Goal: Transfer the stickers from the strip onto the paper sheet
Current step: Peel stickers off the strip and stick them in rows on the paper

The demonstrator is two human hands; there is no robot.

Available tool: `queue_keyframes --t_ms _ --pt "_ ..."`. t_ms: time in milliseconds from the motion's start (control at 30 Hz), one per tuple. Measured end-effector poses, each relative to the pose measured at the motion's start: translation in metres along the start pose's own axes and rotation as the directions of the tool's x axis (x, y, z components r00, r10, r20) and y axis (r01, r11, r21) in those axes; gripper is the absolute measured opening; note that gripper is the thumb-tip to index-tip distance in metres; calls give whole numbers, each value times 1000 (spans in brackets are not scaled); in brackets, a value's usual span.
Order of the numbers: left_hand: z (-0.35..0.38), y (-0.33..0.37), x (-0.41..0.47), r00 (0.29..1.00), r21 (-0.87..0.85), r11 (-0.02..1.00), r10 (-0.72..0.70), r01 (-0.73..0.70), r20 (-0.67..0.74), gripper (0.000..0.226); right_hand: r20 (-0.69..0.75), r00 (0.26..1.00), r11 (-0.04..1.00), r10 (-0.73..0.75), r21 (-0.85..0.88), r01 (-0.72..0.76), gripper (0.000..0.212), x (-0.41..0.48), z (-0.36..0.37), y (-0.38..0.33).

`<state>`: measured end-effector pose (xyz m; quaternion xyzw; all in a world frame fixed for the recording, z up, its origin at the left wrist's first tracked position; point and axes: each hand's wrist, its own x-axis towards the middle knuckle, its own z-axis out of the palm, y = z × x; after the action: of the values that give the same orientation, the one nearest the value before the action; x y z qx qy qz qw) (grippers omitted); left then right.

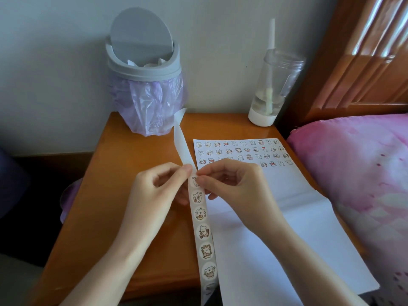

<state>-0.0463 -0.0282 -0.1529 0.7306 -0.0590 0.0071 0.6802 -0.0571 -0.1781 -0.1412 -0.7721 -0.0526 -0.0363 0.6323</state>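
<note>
Paper strip (pixel 204 235) ran far to near; left hand (pixel 154 195) pinched it; right hand (pixel 234 186) fingers (pixel 206 178) pinched its top sticker (pixel 194 182); paper sheet (pixel 276 217) lay just right.

Wood table (pixel 136 164) w/ paper sheet (pixel 276 228), bin (pixel 145 85), bottle (pixel 271 89)

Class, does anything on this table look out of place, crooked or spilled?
Only the paper sheet: its near end hangs past the table's front edge, unsupported, so it could slip. Nothing looks spilled or damaged.
</note>
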Motion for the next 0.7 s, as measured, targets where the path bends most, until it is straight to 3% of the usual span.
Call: queue_keyframes --t_ms 267,467,567,700 --pt "1 -3 0 1000 48 999 8 -8 -18 27 -27 999 970 -46 -241 38 12 -1 1 2" --pt "0 -5 1 999 50 998 -34 35 -29 24 48 997 982 -64 -174 72 7 2 -9 -8" --pt "0 -5 1 998 32 997 -65 66 -26 25 2 1000 998 -3 -57 3 3 11 -33 -11" --pt "0 -5 1 997 47 996 -69 70 -21 26 -83 985 973 149 -167 -161 5 20 -59 -4"
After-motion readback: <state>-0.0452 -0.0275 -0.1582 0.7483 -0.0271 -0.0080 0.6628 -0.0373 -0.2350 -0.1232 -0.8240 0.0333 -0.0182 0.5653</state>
